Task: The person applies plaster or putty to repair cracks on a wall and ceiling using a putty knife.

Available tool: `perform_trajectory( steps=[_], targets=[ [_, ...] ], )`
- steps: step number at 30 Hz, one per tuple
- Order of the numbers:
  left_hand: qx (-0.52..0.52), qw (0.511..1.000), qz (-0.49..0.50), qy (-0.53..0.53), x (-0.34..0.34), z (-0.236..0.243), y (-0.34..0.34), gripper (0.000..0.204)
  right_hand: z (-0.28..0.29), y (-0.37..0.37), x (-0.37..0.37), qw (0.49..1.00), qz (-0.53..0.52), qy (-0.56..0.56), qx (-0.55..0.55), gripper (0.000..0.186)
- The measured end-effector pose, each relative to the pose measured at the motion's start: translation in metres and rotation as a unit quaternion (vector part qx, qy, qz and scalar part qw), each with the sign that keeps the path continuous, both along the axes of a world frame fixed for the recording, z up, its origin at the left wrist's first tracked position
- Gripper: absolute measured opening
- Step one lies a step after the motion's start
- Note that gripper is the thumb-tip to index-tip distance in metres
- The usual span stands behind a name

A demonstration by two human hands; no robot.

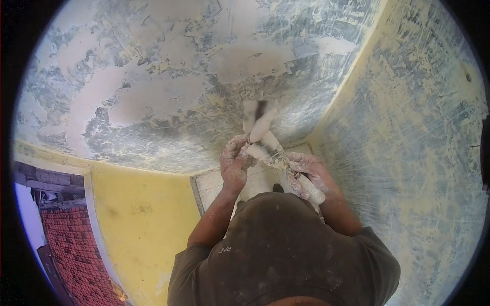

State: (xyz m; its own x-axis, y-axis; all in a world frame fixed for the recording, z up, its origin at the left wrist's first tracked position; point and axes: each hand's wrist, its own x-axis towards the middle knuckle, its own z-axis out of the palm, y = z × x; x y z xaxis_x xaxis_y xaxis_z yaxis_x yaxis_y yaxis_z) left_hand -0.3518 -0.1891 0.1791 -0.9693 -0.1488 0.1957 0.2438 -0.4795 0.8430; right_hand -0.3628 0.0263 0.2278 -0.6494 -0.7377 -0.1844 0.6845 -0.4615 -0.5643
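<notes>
My left hand (pixel 235 161), coated in whitish filler, is closed around the lower end of a putty knife. Its blurred blade (pixel 250 111) points up toward the wall, and a pale elongated piece (pixel 263 126) lies across it; I cannot tell if that is a handle or filler. A second putty knife (pixel 313 188) has its pale rounded handle in my right hand (pixel 310 171), the fingers wrapped round it. The filler-smeared blade (pixel 266 151) of this one slants up to the left, close to my left fingers. Both hands are in front of my chest.
Ahead rises a wall (pixel 153 99) with patches of pale filler, and another scraped wall (pixel 408 153) stands at my right, meeting it in a corner. A yellow wall (pixel 143 219) is on the left, beside an opening showing red brickwork (pixel 79 250). Light floor tiles (pixel 212 186) lie below.
</notes>
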Motion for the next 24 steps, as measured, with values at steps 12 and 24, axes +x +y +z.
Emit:
perform_trajectory(
  steps=[12, 24],
  targets=[
    [-0.356, 0.909, 0.028, 0.217, -0.002, 0.022, -0.08, 0.021, -0.013, -0.041, 0.019, 0.998, -0.011, -0.015, -0.066, 0.039],
    [-0.383, 0.914, -0.042, 0.128, 0.024, -0.008, -0.126, 0.017, 0.014, -0.032, 0.01, 0.962, -0.22, 0.162, -0.005, 0.037]
  ],
)
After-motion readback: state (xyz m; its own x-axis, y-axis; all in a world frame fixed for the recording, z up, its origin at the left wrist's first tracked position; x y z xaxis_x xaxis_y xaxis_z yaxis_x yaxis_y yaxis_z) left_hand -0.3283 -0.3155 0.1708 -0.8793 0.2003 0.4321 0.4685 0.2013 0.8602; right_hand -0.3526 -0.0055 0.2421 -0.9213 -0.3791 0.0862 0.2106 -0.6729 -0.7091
